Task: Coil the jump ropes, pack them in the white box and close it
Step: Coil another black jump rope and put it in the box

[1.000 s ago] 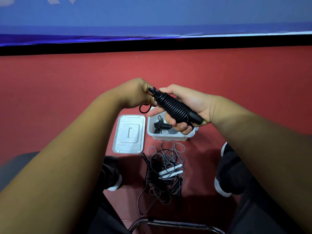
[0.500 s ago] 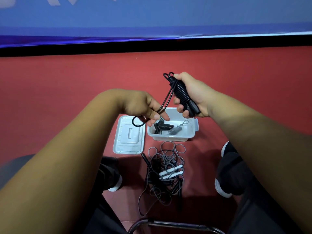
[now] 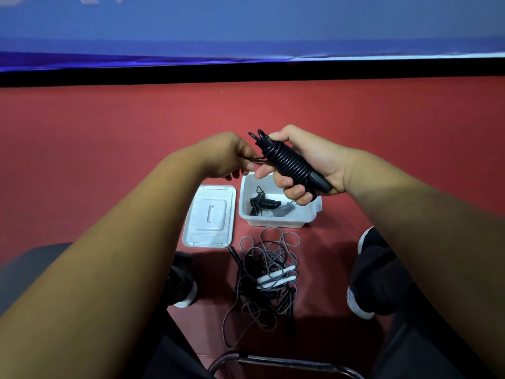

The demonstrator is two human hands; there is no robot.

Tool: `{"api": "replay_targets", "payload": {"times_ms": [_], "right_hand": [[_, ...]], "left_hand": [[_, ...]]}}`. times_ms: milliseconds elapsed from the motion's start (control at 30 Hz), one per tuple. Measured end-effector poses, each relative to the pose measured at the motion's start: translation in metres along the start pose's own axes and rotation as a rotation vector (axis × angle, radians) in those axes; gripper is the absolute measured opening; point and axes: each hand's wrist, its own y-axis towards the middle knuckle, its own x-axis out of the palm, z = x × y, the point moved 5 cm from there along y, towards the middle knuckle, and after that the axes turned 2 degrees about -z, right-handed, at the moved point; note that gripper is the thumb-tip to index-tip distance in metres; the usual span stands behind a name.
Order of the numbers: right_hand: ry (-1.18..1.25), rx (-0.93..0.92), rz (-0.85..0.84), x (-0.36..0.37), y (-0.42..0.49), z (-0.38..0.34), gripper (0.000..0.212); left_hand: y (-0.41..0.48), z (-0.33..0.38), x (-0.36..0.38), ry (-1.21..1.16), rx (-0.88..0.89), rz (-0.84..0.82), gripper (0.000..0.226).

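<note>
Our right hand (image 3: pixel 311 160) grips the coiled black jump rope (image 3: pixel 289 163) above the open white box (image 3: pixel 273 221); our left hand (image 3: pixel 229 157) pinches its loose end. We should pull it taut and tuck it under a wrap.

The single view comes from a wide-angle camera worn on the person's head, facing forward and steeply down along both forearms (image 3: pixel 123 255). Nearest the lens, mid-frame, are the left hand (image 3: pixel 232 157) and right hand (image 3: pixel 308 162), both holding a black coiled jump rope (image 3: pixel 289 162). Farther below lie the dark red floor (image 3: pixel 109 132), the open white plastic box (image 3: pixel 276 221) and its flat white lid (image 3: pixel 209 214). The upper edge reaches a blue wall panel (image 3: pixel 246 23); the lower edge catches a curved grey metal tube (image 3: pixel 287 361).
</note>
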Motion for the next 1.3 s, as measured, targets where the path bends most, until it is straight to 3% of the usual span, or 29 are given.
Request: {"api": "replay_targets", "payload": {"times_ms": [133,267,400,600,833,933,1133,1300], "right_hand": [[-0.042,0.099,-0.146,0.012,0.003,0.014,0.066],[-0.127,0.159,-0.158,0.02,0.01,0.025,0.077],[-0.245,0.166,-0.092,0.023,0.009,0.027,0.074],[-0.278,0.112,0.128,0.006,0.019,0.025,0.053],[-0.189,-0.011,0.402,-0.014,0.021,0.019,0.053],[-0.123,-0.018,0.408,-0.019,0.019,0.017,0.053],[0.119,-0.044,0.341,-0.02,0.02,0.016,0.065],[0.234,-0.074,0.352,-0.019,0.02,0.01,0.069]], "left_hand": [[-0.001,0.006,-0.008,0.029,0.055,0.077,0.023],[-0.002,0.013,-0.019,-0.062,0.089,0.1,0.025],[-0.005,0.023,-0.024,-0.048,0.112,0.139,0.02],[-0.008,0.032,-0.029,-0.027,0.149,0.195,0.02],[-0.012,0.033,-0.034,0.045,0.199,0.194,0.03],[-0.012,0.026,-0.037,-0.043,0.174,0.243,0.036],[-0.011,0.019,-0.04,-0.055,0.13,0.317,0.017],[-0.015,0.022,-0.041,0.058,0.217,0.34,0.028]]}}
